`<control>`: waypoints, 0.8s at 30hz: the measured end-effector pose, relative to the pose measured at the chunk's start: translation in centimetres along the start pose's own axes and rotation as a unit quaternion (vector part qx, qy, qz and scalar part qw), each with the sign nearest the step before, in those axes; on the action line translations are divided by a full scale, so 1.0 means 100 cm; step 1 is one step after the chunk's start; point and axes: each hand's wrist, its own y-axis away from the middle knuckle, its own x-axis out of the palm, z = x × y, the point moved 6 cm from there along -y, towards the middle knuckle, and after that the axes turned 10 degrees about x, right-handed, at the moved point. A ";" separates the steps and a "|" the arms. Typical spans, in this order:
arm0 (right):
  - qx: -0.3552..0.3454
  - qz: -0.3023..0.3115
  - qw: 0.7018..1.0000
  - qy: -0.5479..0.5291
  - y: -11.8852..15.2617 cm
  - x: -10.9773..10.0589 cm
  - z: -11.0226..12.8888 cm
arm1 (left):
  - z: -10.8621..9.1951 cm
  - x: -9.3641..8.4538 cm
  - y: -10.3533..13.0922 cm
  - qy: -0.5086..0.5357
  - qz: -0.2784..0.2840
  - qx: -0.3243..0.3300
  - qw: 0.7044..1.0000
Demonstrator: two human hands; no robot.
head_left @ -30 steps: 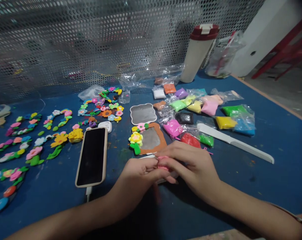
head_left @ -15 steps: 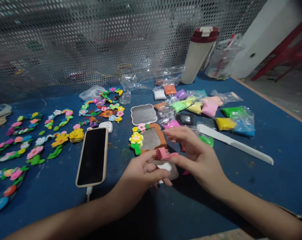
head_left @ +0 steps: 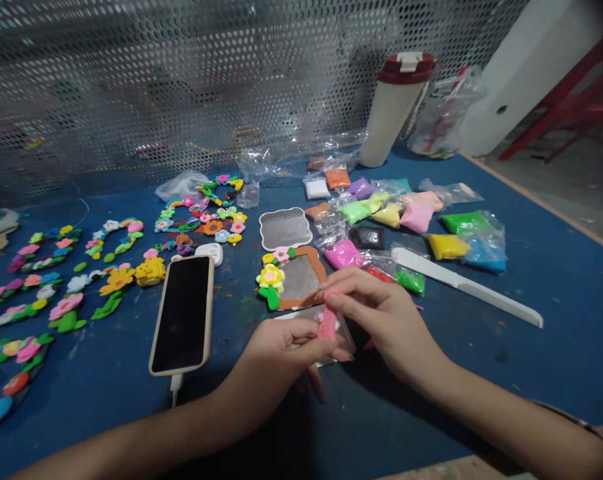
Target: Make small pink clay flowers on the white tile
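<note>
A strip of pink modelling clay (head_left: 327, 323) is stretched between my two hands. My left hand (head_left: 286, 350) pinches its lower end between thumb and fingers. Its upper end is gripped by the thumb and fingertips of my right hand (head_left: 376, 310). Below the hands lies a clear plastic lid or box (head_left: 348, 337), partly covered by my fingers. Just beyond is a small frame with a brown clay border (head_left: 317, 267), a grey centre, and a yellow clay flower (head_left: 270, 277) with green leaves on its left side.
A phone (head_left: 184, 313) with a cable lies left of my hands, near several clay-decorated frames (head_left: 124, 237). Bagged clay (head_left: 364, 213) and a white comb (head_left: 468, 287) lie to the right. A tumbler (head_left: 394, 113) stands at the back, before a perforated metal panel (head_left: 181, 80).
The pink clay was a curled piece at my fingertips and is now a straighter, upright strip. My right hand has come closer to the left and closed on the clay's upper end.
</note>
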 end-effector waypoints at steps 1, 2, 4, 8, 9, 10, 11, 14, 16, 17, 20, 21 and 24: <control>0.008 -0.021 1.000 -0.004 -0.002 -0.005 -0.001 | 0.002 0.001 0.000 0.000 0.008 -0.009 1.000; 0.011 -0.044 0.999 -0.009 -0.004 -0.010 -0.002 | 0.003 0.002 0.001 0.002 0.014 -0.017 1.000; 0.002 -0.089 0.996 -0.032 -0.005 -0.020 -0.002 | 0.006 0.004 0.001 0.014 0.025 -0.027 0.999; -0.022 -0.096 0.993 -0.061 -0.001 -0.024 0.001 | 0.004 0.001 -0.003 0.094 0.001 0.012 0.995; -0.027 -0.073 0.995 -0.054 0.000 -0.021 0.002 | 0.003 0.000 -0.004 0.116 -0.009 0.022 0.993; -0.033 -0.042 0.998 -0.042 0.001 -0.015 0.003 | 0.003 -0.002 -0.004 0.133 -0.018 0.029 0.991; -0.038 -0.008 0.999 -0.025 0.002 -0.009 0.003 | 0.003 -0.003 -0.005 0.143 -0.022 0.033 0.989; -0.033 0.070 0.997 0.014 0.002 0.005 -0.001 | 0.003 -0.004 -0.005 0.169 -0.024 0.052 0.984; -0.021 0.082 0.996 0.020 0.001 0.008 -0.004 | 0.003 -0.007 -0.004 0.158 -0.033 0.068 0.985; -0.018 0.082 0.996 0.021 0.001 0.008 -0.004 | 0.004 -0.008 -0.004 0.140 -0.040 0.074 0.987; -0.011 0.084 0.996 0.023 0.000 0.009 -0.004 | 0.003 -0.012 -0.004 0.050 -0.054 0.083 0.994; -0.007 0.087 0.996 0.023 0.001 0.009 -0.004 | 0.001 -0.013 -0.005 0.017 -0.058 0.092 0.994; 0.009 0.094 0.996 0.006 0.001 0.011 -0.005 | -0.008 -0.017 -0.005 -0.070 -0.069 0.141 0.985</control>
